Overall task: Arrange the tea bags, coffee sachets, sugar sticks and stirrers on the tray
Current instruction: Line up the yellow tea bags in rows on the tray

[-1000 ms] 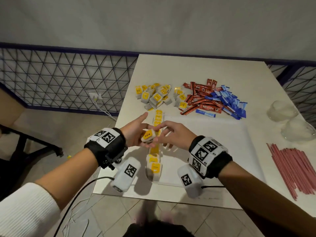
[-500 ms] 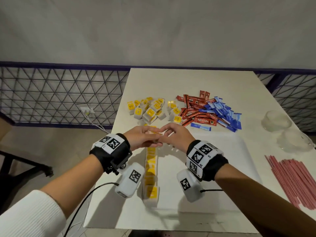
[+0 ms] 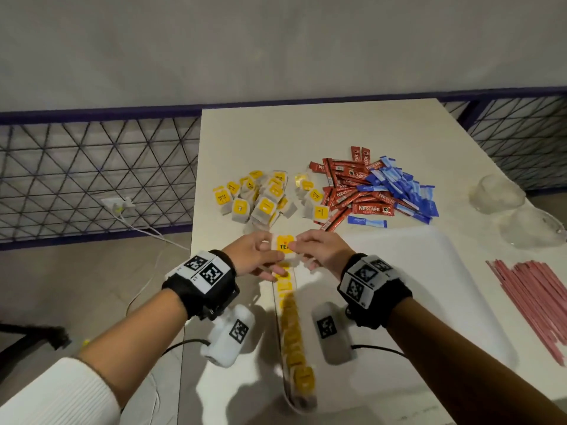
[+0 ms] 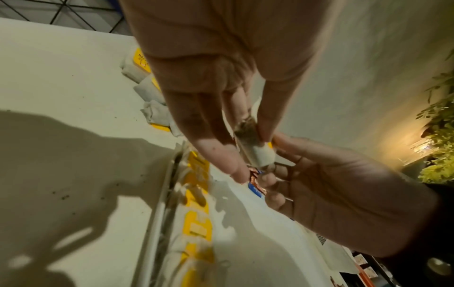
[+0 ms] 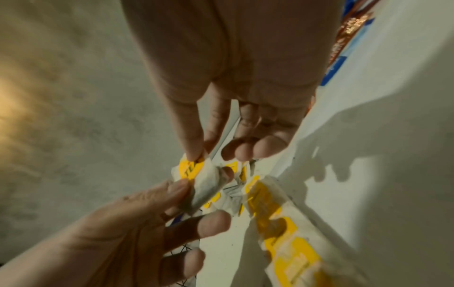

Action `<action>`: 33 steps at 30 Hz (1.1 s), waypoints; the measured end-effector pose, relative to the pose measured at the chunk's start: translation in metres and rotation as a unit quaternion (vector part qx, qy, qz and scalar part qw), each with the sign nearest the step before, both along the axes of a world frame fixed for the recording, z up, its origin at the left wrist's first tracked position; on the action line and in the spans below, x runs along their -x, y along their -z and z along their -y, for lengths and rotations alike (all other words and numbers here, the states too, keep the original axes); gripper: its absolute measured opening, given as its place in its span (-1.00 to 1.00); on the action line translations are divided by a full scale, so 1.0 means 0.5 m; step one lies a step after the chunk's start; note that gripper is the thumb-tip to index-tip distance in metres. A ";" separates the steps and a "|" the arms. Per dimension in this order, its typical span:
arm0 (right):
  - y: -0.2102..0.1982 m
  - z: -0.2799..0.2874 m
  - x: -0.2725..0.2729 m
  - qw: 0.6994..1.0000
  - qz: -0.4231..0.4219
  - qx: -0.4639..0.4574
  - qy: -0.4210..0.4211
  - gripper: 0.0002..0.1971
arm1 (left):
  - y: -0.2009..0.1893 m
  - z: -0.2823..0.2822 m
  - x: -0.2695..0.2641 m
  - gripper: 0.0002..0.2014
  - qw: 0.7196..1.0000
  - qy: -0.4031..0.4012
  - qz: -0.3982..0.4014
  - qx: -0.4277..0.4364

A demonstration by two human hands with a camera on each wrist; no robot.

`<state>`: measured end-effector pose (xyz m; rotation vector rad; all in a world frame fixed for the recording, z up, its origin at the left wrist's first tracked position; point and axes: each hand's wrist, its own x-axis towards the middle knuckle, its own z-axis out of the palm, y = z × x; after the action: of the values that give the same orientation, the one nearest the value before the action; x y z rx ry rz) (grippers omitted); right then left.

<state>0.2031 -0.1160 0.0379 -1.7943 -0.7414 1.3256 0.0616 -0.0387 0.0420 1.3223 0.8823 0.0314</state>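
Observation:
Both hands hold one tea bag (image 3: 285,246) with a yellow tag, just above the far end of a row of tea bags (image 3: 294,335) along the left edge of the white tray (image 3: 414,271). My left hand (image 3: 260,256) pinches its left side between thumb and fingers, and my right hand (image 3: 319,250) pinches its right side. The left wrist view shows the same tea bag (image 4: 255,149) edge-on between the fingertips; the right wrist view shows the tea bag (image 5: 196,174) with its yellow tag up. Loose tea bags (image 3: 260,200), red coffee sachets (image 3: 346,191) and blue sugar sticks (image 3: 402,191) lie in piles beyond the tray. Pink stirrers (image 3: 534,299) lie at the right.
Two clear glass bowls (image 3: 497,194) stand at the table's right edge, beyond the stirrers. The white table (image 3: 306,133) ends close on the left, with a wire fence (image 3: 92,170) and floor cables below. A wall rises behind the table.
Both hands moved forward along the row with the tea bag, from its middle to its far end. The bag now faces up with its yellow tag showing.

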 end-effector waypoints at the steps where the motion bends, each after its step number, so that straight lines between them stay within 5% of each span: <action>1: 0.006 0.001 0.001 1.000 -0.017 0.000 0.012 -0.89 | 0.009 -0.002 0.000 -0.93 1.000 -0.003 -0.007 -0.004; 10: 0.035 -0.019 -0.039 0.993 -0.094 -0.010 0.074 -0.86 | 0.045 -0.020 -0.025 -0.72 0.997 -0.044 -0.060 -0.016; 17: 0.075 -0.040 -0.073 0.999 0.014 0.042 -0.022 -0.79 | 0.071 -0.014 -0.038 -0.43 0.970 0.121 -0.109 -0.181; 22: 0.106 -0.052 -0.090 0.993 0.094 0.047 -0.058 -0.74 | 0.060 -0.014 -0.041 -0.18 0.949 0.167 -0.163 -0.213; 27: 0.125 -0.059 -0.090 0.988 0.137 0.048 -0.051 -0.73 | 0.072 -0.037 -0.029 -0.77 0.970 0.077 -0.146 -0.179; 30: 0.130 -0.061 -0.088 0.989 0.134 0.049 -0.031 -0.74 | 0.078 -0.053 -0.017 -0.88 0.978 0.035 -0.097 -0.180; 33: 0.132 -0.066 -0.087 0.987 0.143 0.061 -0.027 -0.74 | 0.077 -0.066 -0.008 -0.73 0.974 0.021 -0.127 -0.188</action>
<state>0.2464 -0.0829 -0.0283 -2.1048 -0.8827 1.1814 0.0655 -0.0059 0.0036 1.7259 1.1028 -0.0042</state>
